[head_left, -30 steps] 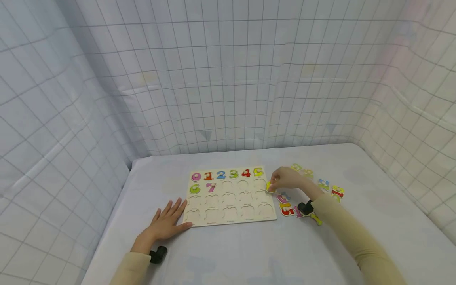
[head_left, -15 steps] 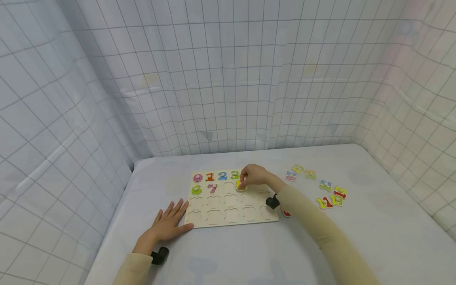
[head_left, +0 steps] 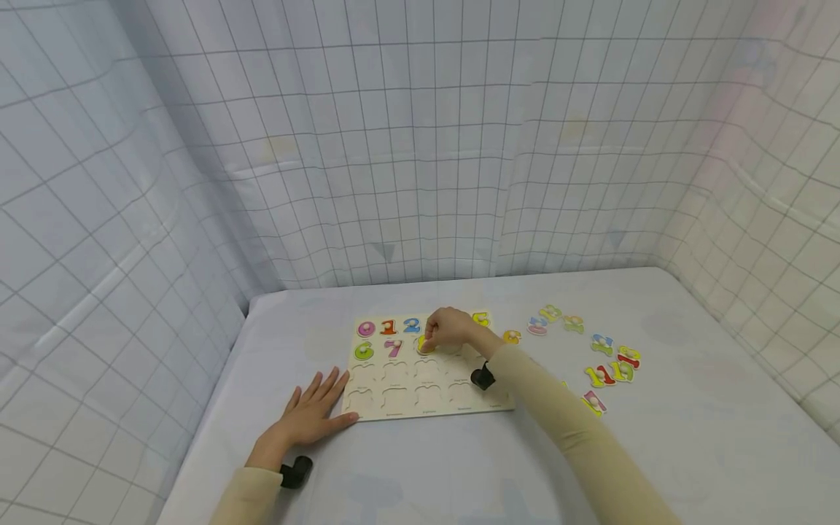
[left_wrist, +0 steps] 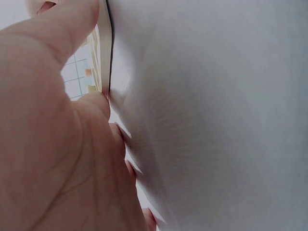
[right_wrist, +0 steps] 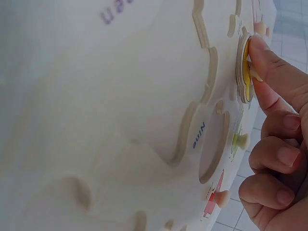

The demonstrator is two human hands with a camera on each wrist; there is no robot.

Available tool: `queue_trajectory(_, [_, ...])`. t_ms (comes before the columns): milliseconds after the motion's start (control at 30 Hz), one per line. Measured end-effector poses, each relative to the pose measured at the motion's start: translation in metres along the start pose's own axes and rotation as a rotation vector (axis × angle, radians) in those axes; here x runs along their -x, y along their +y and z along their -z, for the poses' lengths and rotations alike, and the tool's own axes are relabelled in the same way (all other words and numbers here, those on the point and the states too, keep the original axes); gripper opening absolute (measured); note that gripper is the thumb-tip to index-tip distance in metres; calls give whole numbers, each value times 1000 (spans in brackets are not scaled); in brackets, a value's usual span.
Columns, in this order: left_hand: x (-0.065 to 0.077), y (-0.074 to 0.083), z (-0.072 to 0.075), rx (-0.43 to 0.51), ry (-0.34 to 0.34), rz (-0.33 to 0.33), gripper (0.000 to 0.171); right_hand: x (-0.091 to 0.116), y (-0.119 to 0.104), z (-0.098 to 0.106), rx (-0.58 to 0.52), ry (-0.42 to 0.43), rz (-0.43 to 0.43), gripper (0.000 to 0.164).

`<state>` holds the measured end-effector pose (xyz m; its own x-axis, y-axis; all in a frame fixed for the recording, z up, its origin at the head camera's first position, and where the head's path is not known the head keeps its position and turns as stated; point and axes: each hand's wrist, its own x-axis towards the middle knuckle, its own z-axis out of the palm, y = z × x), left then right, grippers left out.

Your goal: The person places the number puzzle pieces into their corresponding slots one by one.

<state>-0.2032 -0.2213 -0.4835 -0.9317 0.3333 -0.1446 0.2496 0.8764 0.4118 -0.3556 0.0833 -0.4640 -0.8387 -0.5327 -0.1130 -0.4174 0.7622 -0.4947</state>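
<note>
A cream wooden number puzzle board (head_left: pixel 411 414) lies on the table. Its upper rows hold knobbed pieces, among them a pink 0 (head_left: pixel 366 329), a green 6 (head_left: pixel 364 351) and a purple 7 (head_left: pixel 393 348). My right hand (head_left: pixel 451 328) pinches a yellow puzzle piece (right_wrist: pixel 245 72) at the spot just right of the 7; its figure is mostly covered by the fingers. In the right wrist view, the recess marked Nine (right_wrist: pixel 211 154) is beside it. My left hand (head_left: pixel 308 414) lies flat with spread fingers, its thumb at the board's left edge.
Loose number pieces are scattered right of the board, including an orange one (head_left: pixel 512 337) near its edge, a blue one (head_left: pixel 601 344) and a purple-and-yellow one (head_left: pixel 593 402). The right forearm covers part of that area. Gridded white cloth (head_left: pixel 420 146) hangs behind the table.
My right hand has carried the yellow piece leftward from beyond the board's right edge to the spot next to the 7. The left hand has stayed in place.
</note>
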Motion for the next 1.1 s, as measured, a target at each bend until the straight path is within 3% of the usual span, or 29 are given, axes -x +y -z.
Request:
queue_trajectory(533, [-3, -2, -3, 24, 5, -22, 88, 2, -11, -3, 43, -5, -14, 23])
queue_trajectory(1100, [-5, -4, -2, 22, -3, -21, 89, 2, -9, -5, 80, 13, -16, 21])
